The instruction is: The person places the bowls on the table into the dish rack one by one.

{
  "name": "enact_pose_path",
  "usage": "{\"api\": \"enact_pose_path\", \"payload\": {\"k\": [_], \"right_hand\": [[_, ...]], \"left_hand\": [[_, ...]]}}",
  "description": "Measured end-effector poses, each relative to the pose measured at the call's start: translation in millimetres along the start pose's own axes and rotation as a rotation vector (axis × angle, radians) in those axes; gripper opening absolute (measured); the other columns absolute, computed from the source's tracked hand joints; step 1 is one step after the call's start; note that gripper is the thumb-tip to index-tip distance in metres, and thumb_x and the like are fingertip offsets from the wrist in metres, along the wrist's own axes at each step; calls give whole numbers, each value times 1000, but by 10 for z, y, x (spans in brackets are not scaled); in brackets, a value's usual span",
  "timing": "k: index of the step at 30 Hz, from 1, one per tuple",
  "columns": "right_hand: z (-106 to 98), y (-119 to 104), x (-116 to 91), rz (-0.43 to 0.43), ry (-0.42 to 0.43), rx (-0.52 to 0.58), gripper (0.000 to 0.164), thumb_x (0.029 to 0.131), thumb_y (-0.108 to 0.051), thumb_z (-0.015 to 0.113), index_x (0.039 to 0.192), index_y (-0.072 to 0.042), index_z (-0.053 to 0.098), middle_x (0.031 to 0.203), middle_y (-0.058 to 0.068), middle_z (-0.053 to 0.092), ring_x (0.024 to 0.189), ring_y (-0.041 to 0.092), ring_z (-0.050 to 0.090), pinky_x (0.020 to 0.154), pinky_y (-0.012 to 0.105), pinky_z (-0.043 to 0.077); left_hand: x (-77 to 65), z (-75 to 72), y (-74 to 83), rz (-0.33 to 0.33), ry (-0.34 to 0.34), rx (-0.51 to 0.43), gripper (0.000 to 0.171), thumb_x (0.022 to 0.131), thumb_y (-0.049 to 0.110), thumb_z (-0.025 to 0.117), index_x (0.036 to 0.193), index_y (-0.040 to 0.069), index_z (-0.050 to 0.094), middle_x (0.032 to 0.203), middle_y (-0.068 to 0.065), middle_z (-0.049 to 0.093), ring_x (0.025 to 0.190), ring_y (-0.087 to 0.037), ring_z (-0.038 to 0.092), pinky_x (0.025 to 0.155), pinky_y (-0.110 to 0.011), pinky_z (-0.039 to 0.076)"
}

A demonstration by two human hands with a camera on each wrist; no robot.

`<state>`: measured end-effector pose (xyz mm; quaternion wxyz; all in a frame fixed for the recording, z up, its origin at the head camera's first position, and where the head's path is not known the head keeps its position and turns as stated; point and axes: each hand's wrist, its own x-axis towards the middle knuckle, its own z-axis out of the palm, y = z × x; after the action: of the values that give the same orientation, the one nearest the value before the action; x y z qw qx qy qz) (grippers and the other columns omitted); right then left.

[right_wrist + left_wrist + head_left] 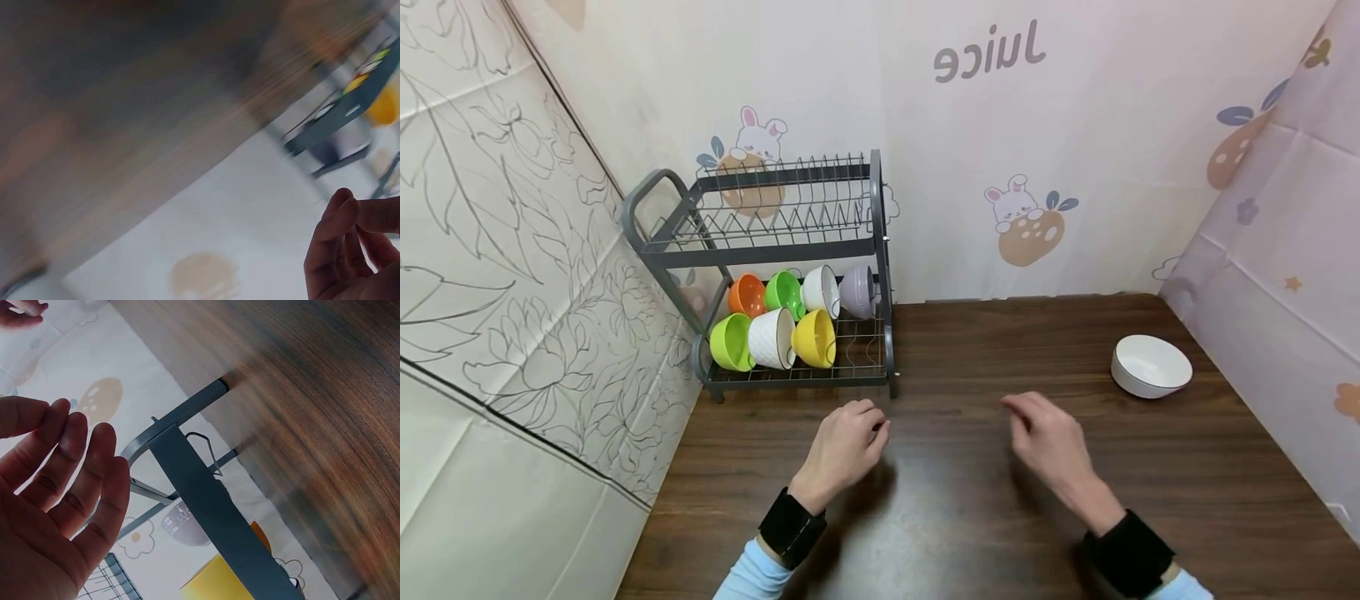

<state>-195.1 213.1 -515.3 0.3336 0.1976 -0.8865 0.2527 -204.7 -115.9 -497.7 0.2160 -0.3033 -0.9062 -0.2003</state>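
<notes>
My left hand (845, 446) hovers over the table in front of the dish rack (760, 252), its fingers loosely bent and holding nothing. Across from it, my right hand (1051, 442) is also above the table, thumb near the fingertips, with nothing in its grasp. A white bowl (1152, 367) with a dark rim stands upright beyond the right hand. Several bowls lean on their sides on the rack's lower tier, among them a yellow bowl (815, 339), a white textured bowl (772, 338) and a lime-green bowl (732, 342) in the front row.
Behind these are an orange bowl (747, 295), a green bowl (786, 294), a white bowl (821, 291) and a purple bowl (857, 292). The rack's upper tier has wire slots. Printed curtains border the brown wooden table (925, 533) at the back and sides.
</notes>
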Motion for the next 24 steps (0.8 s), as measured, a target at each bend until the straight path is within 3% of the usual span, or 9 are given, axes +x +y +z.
{"api": "enact_pose_path", "payload": {"k": [7,13,18,24], "right_hand": [[-453,743,135,214,-50,-203,27,90,2,70,118,2,72,111,24,67,72,39,66,49,55,47],[-717,1258,34,406,-170,-270,34,93,-3,64,126,5,64,126,36,54,83,61,60,55,71,44],[-784,1504,-77,488,-258,-288,35,92,-2,61,125,8,60,122,39,52,85,70,55,58,74,42],[-777,1620,-103,496,-277,-295,34,87,1,56,120,7,63,110,36,58,79,68,56,54,73,42]], "left_hand": [[-22,13,-3,-26,-31,-9,15,96,16,76,81,15,73,78,7,59,70,-12,59,64,-31,54],[-31,5,4,-42,-56,-34,15,98,18,75,83,15,74,81,7,62,73,-12,61,67,-31,56],[-5,-10,5,-63,-82,-44,15,99,18,74,84,15,76,82,8,63,75,-11,62,68,-30,56],[-23,5,23,-75,-100,-57,13,99,18,74,86,16,78,84,8,65,77,-11,63,70,-30,57]]}}
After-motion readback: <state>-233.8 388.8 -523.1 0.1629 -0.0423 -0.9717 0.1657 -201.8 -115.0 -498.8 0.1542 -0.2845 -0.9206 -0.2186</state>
